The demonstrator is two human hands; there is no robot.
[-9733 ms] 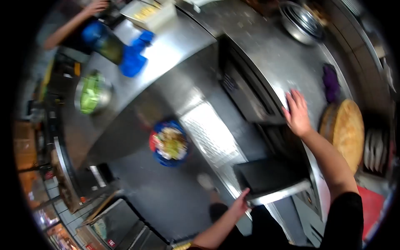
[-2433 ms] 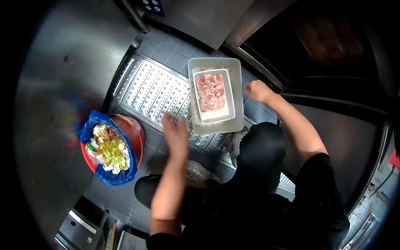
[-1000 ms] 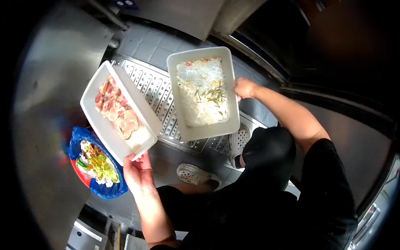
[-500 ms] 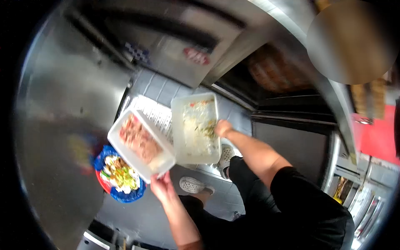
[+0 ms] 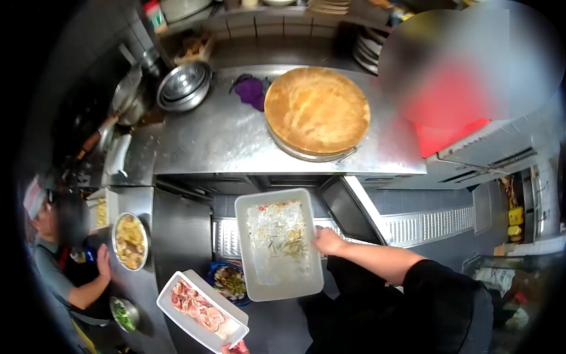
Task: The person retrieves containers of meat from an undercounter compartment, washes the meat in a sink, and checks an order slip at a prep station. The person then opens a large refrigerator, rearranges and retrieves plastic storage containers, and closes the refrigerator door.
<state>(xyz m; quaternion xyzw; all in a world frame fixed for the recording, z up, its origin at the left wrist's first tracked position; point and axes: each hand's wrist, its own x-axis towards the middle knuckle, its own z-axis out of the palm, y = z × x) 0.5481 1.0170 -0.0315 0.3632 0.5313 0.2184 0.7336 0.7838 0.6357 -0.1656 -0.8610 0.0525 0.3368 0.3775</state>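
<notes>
My right hand (image 5: 328,242) grips the right rim of a large white tub (image 5: 277,289), which has food scraps and liquid on its bottom. At the lower edge of the view, my left hand (image 5: 236,348) holds the near end of a smaller white container (image 5: 236,325) with pieces of raw meat (image 5: 197,307) in it. The two containers are held side by side with a gap between them. Behind and between them, a blue-lined bin (image 5: 231,282) of food scraps is partly hidden.
A steel counter (image 5: 206,141) carries a round wooden block (image 5: 318,109), steel bowls (image 5: 184,85) and a purple cloth (image 5: 250,92). Below it, a cabinet door (image 5: 351,206) stands open. At the left, a co-worker (image 5: 53,265) stands by a counter with food bowls (image 5: 131,242).
The view has swung from the floor and open cabinet to the counter. Both containers are still held. The gap between them has widened, and the co-worker has come into view.
</notes>
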